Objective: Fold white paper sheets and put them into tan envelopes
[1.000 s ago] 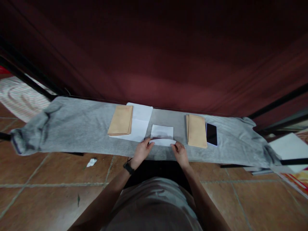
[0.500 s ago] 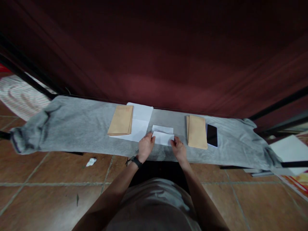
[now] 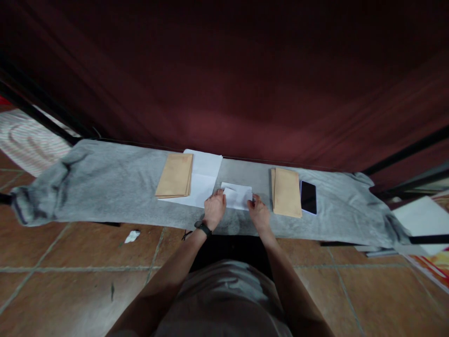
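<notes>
Fingers (image 3: 221, 194) of our left hand (image 3: 214, 210) and right hand (image 3: 259, 215) hold the folded white paper (image 3: 240, 197) by opposite side edges, on the bench (image 3: 112, 187); uneven pressure, we judge, could set a crooked crease. Farther left, brown envelopes (image 3: 175, 175) partly cover a larger sheet (image 3: 203, 178).

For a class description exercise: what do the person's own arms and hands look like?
The left hand and right hand are ungloved. A dark band, apparently a watch, circles the left wrist; the right wrist carries nothing visible. No sleeves show on the forearms.
</notes>
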The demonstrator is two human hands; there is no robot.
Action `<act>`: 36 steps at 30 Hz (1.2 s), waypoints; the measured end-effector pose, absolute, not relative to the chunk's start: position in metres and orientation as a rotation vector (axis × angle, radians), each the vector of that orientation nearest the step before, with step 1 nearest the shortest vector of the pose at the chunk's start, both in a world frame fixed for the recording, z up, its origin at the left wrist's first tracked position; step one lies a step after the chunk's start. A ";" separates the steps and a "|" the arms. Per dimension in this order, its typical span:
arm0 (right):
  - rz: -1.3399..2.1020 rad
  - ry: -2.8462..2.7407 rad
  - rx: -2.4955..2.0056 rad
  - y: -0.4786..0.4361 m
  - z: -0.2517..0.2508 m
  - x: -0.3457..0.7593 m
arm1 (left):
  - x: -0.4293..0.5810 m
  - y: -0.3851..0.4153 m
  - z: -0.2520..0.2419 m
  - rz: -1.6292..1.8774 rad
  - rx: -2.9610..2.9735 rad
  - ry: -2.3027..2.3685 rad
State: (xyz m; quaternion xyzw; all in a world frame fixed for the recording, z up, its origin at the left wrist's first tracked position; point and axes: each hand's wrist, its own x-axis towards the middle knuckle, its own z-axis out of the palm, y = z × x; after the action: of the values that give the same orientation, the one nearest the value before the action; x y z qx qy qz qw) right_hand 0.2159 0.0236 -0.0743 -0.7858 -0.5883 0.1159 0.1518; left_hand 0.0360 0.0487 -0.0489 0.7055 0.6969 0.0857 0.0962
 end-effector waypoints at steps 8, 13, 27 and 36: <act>0.280 -1.722 -2.232 0.035 -0.077 0.213 | 0.037 0.059 -0.046 0.191 2.028 2.090; 0.264 -1.754 -2.186 0.042 -0.080 0.213 | 0.038 0.063 -0.043 0.168 2.001 2.105; 0.129 -1.731 -2.054 0.045 -0.086 0.213 | 0.039 0.074 -0.046 0.149 2.016 2.064; 0.070 -1.974 -1.775 0.035 -0.089 0.196 | 0.038 0.074 -0.046 0.142 2.066 2.015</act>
State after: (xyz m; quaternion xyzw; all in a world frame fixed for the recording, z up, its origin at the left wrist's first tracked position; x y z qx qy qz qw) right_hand 0.1961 0.0350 -0.0887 -0.6488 -0.7214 0.0255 0.2406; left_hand 0.0381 0.0736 -0.0456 0.7094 0.6917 0.0488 0.1258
